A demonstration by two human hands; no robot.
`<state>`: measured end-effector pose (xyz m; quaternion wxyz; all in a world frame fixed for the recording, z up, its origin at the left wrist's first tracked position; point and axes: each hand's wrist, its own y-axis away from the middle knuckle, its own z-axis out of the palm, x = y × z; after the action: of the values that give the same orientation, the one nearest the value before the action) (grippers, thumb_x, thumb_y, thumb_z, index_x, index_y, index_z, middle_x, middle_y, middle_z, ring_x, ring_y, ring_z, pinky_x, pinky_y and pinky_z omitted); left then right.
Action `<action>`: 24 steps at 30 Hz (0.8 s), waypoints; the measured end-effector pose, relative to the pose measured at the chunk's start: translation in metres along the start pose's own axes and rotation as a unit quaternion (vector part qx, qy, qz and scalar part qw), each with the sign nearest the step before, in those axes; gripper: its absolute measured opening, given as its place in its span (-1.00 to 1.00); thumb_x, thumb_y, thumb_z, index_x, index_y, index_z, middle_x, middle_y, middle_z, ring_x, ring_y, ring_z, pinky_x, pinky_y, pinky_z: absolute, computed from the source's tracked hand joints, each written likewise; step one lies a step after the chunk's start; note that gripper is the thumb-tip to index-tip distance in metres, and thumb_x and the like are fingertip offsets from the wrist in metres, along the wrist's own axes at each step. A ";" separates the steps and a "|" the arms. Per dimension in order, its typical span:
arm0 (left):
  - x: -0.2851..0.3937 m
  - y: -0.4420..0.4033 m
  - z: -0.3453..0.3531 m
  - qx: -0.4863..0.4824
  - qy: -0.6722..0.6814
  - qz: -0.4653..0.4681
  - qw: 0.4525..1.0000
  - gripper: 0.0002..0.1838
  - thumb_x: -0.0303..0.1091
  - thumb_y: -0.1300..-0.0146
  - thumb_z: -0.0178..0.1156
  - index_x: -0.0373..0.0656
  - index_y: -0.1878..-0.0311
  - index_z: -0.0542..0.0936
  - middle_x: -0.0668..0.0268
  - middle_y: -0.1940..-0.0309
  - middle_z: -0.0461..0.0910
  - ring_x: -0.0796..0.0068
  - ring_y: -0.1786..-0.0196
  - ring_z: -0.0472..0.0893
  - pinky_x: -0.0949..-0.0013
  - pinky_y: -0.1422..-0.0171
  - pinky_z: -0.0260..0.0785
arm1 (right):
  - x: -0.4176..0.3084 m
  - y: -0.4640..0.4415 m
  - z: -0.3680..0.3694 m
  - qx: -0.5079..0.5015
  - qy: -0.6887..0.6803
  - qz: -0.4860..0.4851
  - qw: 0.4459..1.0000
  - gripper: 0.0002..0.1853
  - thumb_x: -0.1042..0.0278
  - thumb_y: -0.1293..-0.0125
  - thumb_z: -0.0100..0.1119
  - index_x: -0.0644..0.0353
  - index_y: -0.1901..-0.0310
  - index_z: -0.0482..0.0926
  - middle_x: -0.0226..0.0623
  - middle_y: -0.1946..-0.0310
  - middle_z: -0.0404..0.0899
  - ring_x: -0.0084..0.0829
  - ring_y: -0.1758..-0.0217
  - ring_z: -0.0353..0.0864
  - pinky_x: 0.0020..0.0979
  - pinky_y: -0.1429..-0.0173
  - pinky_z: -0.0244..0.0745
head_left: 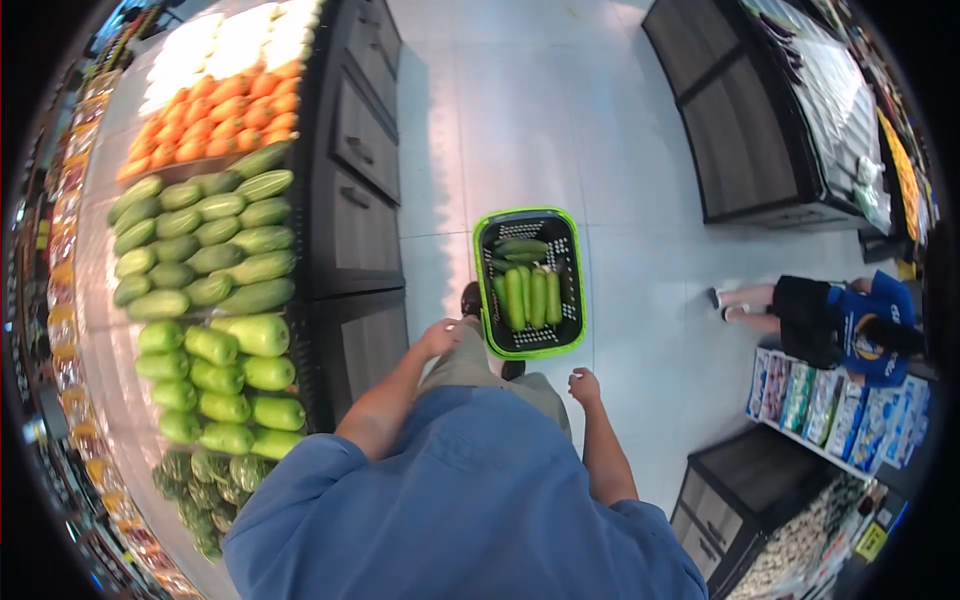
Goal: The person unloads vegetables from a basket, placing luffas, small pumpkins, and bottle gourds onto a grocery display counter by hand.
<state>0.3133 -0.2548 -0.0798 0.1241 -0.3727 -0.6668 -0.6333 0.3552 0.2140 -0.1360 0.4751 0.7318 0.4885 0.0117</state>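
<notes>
A black basket with a bright green rim [583, 300] stands on the floor in front of my feet. Several long light-green vegetables [538, 298] lie side by side in it, with darker green ones [522, 247] behind them. My left hand [440, 338] hangs beside my left thigh, near the basket's front left corner, open with loosely bent fingers and no object visible in it. Below the basket's front right corner is my right hand [583, 384], its fingers loosely curled but apart, nothing visible between them. Neither hand touches the basket.
On the left, a produce stand holds cucumbers [215, 260], pale green gourds [225, 375], striped round vegetables [205, 485] and orange produce [215, 115]. Dark cabinets [755, 110] stand at the upper right. A person in blue [875, 325] is by a rack of packages [835, 410].
</notes>
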 end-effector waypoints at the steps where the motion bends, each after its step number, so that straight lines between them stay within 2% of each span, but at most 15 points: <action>1: -0.010 -0.011 -0.015 -0.015 -0.034 0.010 0.999 -0.46 -0.47 -0.32 0.13 -0.12 -0.39 0.54 0.09 0.11 0.78 0.28 0.19 0.77 0.24 0.10 0.64 | 0.017 0.007 0.005 0.031 0.033 0.025 0.999 -0.59 0.28 -0.30 0.15 0.26 -0.14 0.64 -0.11 0.33 0.77 -0.36 0.46 0.77 -0.29 0.27 0.67; 3: -0.021 -0.029 -0.045 -0.049 0.001 -0.122 0.991 -0.41 -0.39 -0.41 0.00 -0.10 -0.52 0.41 0.11 0.04 0.76 0.32 0.24 0.76 0.20 0.18 0.63 | 0.018 0.024 0.004 0.080 0.068 0.079 0.991 -0.63 0.27 -0.28 0.16 0.22 -0.07 0.70 -0.04 0.31 0.79 -0.22 0.36 0.80 -0.22 0.09 0.70; 5: -0.034 -0.047 -0.073 -0.039 -0.154 -0.114 0.981 -0.49 -0.36 -0.36 0.14 -0.11 -0.39 0.54 0.10 0.15 0.78 0.28 0.19 0.80 0.18 -0.07 0.62 | -0.015 0.040 -0.004 0.112 0.063 0.092 0.987 -0.63 0.28 -0.27 0.17 0.20 -0.07 0.69 -0.03 0.30 0.79 -0.16 0.29 0.80 -0.19 0.05 0.69; 7: -0.089 -0.082 -0.089 0.062 -0.344 0.008 0.937 -0.49 -0.39 -0.38 0.09 -0.12 -0.41 0.52 0.11 0.26 0.77 0.29 0.17 0.81 0.18 -0.02 0.61 | -0.052 0.038 -0.004 0.136 0.043 0.120 0.982 -0.64 0.32 -0.27 0.16 0.16 -0.07 0.69 -0.03 0.30 0.79 -0.02 0.15 0.79 -0.13 0.00 0.67; 8: -0.070 -0.083 -0.093 0.049 -0.345 -0.002 0.938 -0.49 -0.39 -0.38 0.09 -0.12 -0.41 0.52 0.11 0.26 0.77 0.29 0.17 0.81 0.18 -0.02 0.61 | -0.059 0.025 0.004 0.124 0.036 0.136 0.982 -0.64 0.32 -0.27 0.16 0.17 -0.08 0.68 -0.04 0.30 0.78 -0.05 0.19 0.80 -0.12 0.02 0.66; 10: 0.012 -0.087 -0.105 0.004 -0.199 -0.169 0.965 -0.44 -0.45 -0.38 0.04 -0.14 -0.47 0.46 0.13 0.34 0.75 0.22 0.17 0.82 0.26 0.00 0.62 | -0.058 -0.016 0.036 0.110 -0.008 0.111 0.988 -0.62 0.31 -0.28 0.20 0.18 -0.12 0.65 -0.06 0.30 0.78 -0.09 0.20 0.80 -0.14 0.03 0.67; 11: 0.017 -0.104 -0.098 0.000 -0.198 -0.179 0.964 -0.44 -0.45 -0.38 0.04 -0.14 -0.47 0.46 0.13 0.34 0.75 0.22 0.17 0.82 0.26 0.00 0.62 | -0.066 -0.043 0.050 0.091 -0.035 0.097 0.990 -0.60 0.30 -0.28 0.23 0.18 -0.14 0.63 -0.08 0.29 0.78 -0.12 0.20 0.80 -0.15 0.03 0.67; 13: 0.006 -0.133 -0.079 -0.005 -0.050 -0.159 0.986 -0.40 -0.50 -0.38 -0.01 -0.16 -0.51 0.42 0.09 0.41 0.72 0.22 0.23 0.82 0.32 -0.11 0.60 | -0.076 -0.089 0.084 0.046 -0.051 0.069 0.995 -0.55 0.28 -0.26 0.30 0.20 -0.18 0.60 -0.11 0.27 0.78 -0.15 0.18 0.81 -0.17 0.03 0.67; 15: -0.005 -0.161 -0.042 -0.057 -0.123 -0.067 0.988 -0.34 -0.57 -0.37 -0.06 -0.15 -0.57 0.32 0.06 0.37 0.73 0.24 0.26 0.81 0.30 -0.08 0.62 | -0.087 -0.147 0.117 0.012 -0.051 0.052 0.997 -0.46 0.27 -0.23 0.36 0.23 -0.25 0.56 -0.13 0.24 0.78 -0.13 0.11 0.80 -0.18 -0.01 0.67; 16: 0.010 -0.171 -0.020 -0.058 0.046 -0.112 0.991 -0.32 -0.61 -0.37 -0.07 -0.13 -0.59 0.29 0.07 0.30 0.74 0.28 0.22 0.80 0.32 -0.06 0.62 | -0.094 -0.176 0.134 -0.003 -0.062 0.058 0.996 -0.40 0.27 -0.21 0.39 0.26 -0.28 0.53 -0.13 0.21 0.77 -0.12 0.06 0.79 -0.18 -0.04 0.66; 17: 0.022 -0.179 0.008 -0.059 0.214 -0.158 0.962 -0.30 -0.64 -0.37 -0.07 -0.12 -0.60 0.26 0.07 0.23 0.76 0.31 0.18 0.78 0.33 -0.05 0.62 | -0.089 -0.205 0.156 0.017 -0.045 0.028 0.998 -0.30 0.23 -0.19 0.44 0.27 -0.34 0.45 -0.05 0.10 0.72 -0.06 -0.05 0.74 -0.14 -0.12 0.63; 18: 0.011 -0.191 0.039 -0.040 0.240 -0.125 0.962 -0.30 -0.64 -0.41 -0.14 -0.11 -0.63 0.20 0.08 0.13 0.75 0.32 0.14 0.77 0.33 -0.07 0.62 | -0.080 -0.231 0.178 0.034 -0.028 0.002 0.999 -0.20 0.19 -0.18 0.49 0.29 -0.40 0.38 0.03 -0.02 0.67 0.01 -0.15 0.70 -0.11 -0.19 0.61; 20: -0.006 -0.211 0.094 -0.024 0.266 -0.107 0.958 -0.29 -0.64 -0.44 -0.21 -0.10 -0.66 0.14 0.08 0.04 0.74 0.33 0.10 0.77 0.32 -0.09 0.61 | -0.100 -0.269 0.191 0.022 0.005 0.049 0.999 0.02 0.07 -0.11 0.59 0.27 -0.51 0.21 0.22 -0.33 0.38 0.17 -0.37 0.49 -0.02 -0.40 0.48; 22: -0.012 -0.221 0.134 0.011 0.301 -0.074 0.951 -0.31 -0.69 -0.44 -0.19 -0.08 -0.63 0.19 0.10 -0.05 0.72 0.39 -0.02 0.73 0.37 -0.17 0.57 | -0.108 -0.299 0.208 0.019 0.068 0.112 0.991 0.14 0.01 -0.05 0.65 0.26 -0.54 0.12 0.17 -0.32 0.37 0.19 -0.36 0.48 0.03 -0.39 0.48; 24: -0.032 -0.234 0.164 0.001 0.329 -0.086 0.940 -0.33 -0.71 -0.42 -0.16 -0.12 -0.59 0.26 0.12 -0.10 0.70 0.41 0.02 0.73 0.37 -0.15 0.58 | -0.107 -0.321 0.224 0.029 0.104 0.119 0.987 0.12 -0.02 -0.04 0.66 0.28 -0.51 0.16 0.11 -0.30 0.40 0.15 -0.35 0.48 0.02 -0.36 0.50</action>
<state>0.2323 -0.0930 -0.3035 0.2818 -0.0842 -0.6187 -0.7285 0.1813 0.0060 -0.4376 0.3953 0.7931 0.4450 0.1296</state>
